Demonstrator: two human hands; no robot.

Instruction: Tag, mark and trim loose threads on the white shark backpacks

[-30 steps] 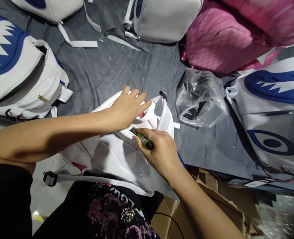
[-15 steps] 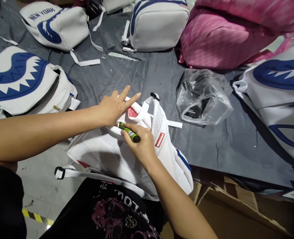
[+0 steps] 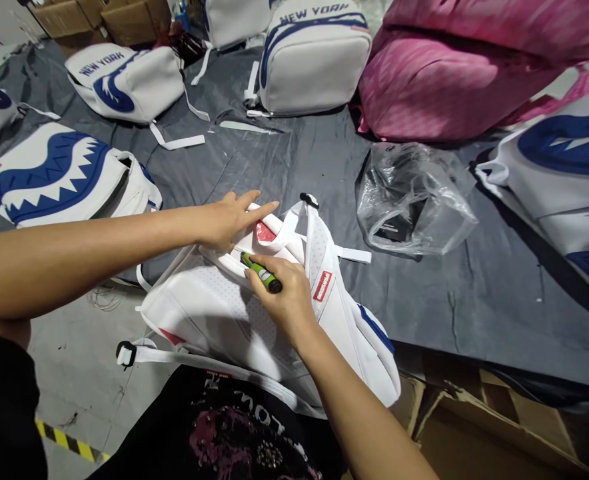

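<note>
A white backpack [image 3: 209,300] lies back side up at the table's front edge, partly over my lap, its straps with black buckles loose. My right hand [image 3: 287,290] is closed around a green marker with a black end [image 3: 262,272]. The marker's tip meets the white fabric near the top handle, beside a red patch [image 3: 265,231]. My left hand [image 3: 232,220] lies with fingers spread on the top part of the backpack, touching the fabric just beyond the marker. Part of the backpack is hidden under my right forearm.
Several white-and-blue backpacks [image 3: 54,173] stand or lie around the grey-covered table [image 3: 314,167]. Pink backpacks [image 3: 434,73] sit at the back right. A clear plastic bag [image 3: 417,200] with something black inside lies to the right. An open cardboard box [image 3: 489,433] is below the table edge.
The view has tilted up slightly, so more of the table's far side shows. My hands stay nearly in place on the backpack, the marker still in my right hand.
</note>
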